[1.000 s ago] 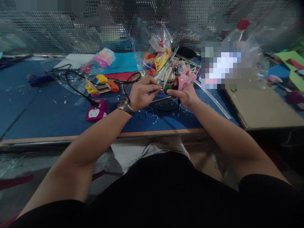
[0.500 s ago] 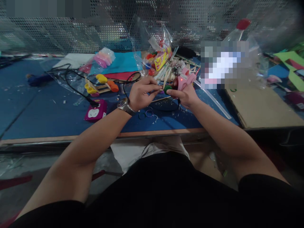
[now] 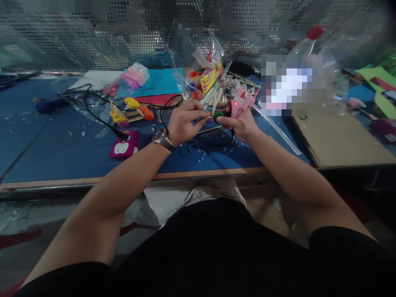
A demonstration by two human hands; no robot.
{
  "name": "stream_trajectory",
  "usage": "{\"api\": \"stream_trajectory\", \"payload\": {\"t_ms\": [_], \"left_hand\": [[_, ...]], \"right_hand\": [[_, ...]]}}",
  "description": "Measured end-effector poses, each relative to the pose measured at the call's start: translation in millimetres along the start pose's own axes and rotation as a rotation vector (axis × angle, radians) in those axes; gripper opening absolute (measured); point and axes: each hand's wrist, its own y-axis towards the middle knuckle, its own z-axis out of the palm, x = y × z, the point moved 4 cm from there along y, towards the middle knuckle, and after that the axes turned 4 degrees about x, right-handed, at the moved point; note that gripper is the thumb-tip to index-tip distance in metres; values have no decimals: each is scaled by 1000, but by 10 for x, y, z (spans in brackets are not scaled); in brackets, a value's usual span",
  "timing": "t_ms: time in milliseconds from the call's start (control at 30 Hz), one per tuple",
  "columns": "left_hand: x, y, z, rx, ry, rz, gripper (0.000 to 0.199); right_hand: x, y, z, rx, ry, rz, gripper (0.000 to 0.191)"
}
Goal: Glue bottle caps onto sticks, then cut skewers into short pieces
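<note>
In the head view my right hand (image 3: 246,126) is wrapped around a pink hot glue gun (image 3: 239,106) with a small red light lit. A round green bottle cap (image 3: 218,116) is at its thumb tip, between my two hands. My left hand (image 3: 187,123), with a watch on the wrist, has its fingertips pinched together at the cap's left side on what looks like a thin wooden stick (image 3: 214,106). The gun's nozzle and the exact contact with the cap are hidden.
A purple power socket (image 3: 124,144) with a black plug stands at left. Behind it lies a small stick-built piece with yellow and orange caps (image 3: 133,113). Loose sticks (image 3: 218,95) and a plastic bag (image 3: 213,62) lie behind my hands. Cardboard (image 3: 343,140) is at right.
The camera view has shifted very slightly. Both hands, the glue gun and the green cap keep the same places relative to each other.
</note>
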Motion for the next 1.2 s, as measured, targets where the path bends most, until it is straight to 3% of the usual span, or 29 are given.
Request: {"api": "stream_trajectory", "payload": {"t_ms": [167,333,467,667,800,1200], "left_hand": [[-2,24,4,14,-28,-122,30],[18,30,8,5,-33,-156,36],[46,29,25,44,-78,-202,29],[-6,50,-12,-36,-161,-104,24],[-16,53,-23,-65,-188,-119,29],[-7,42,3,-77,-320,-165,17]], "right_hand": [[22,2,-6,-8,6,-3,69],[5,16,-46,3,-11,-79,61],[0,33,-65,35,-28,-130,65],[-30,51,-60,125,-20,-162,66],[-24,40,-46,132,-6,-178,66],[70,-38,-33,116,-97,-190,67]]}}
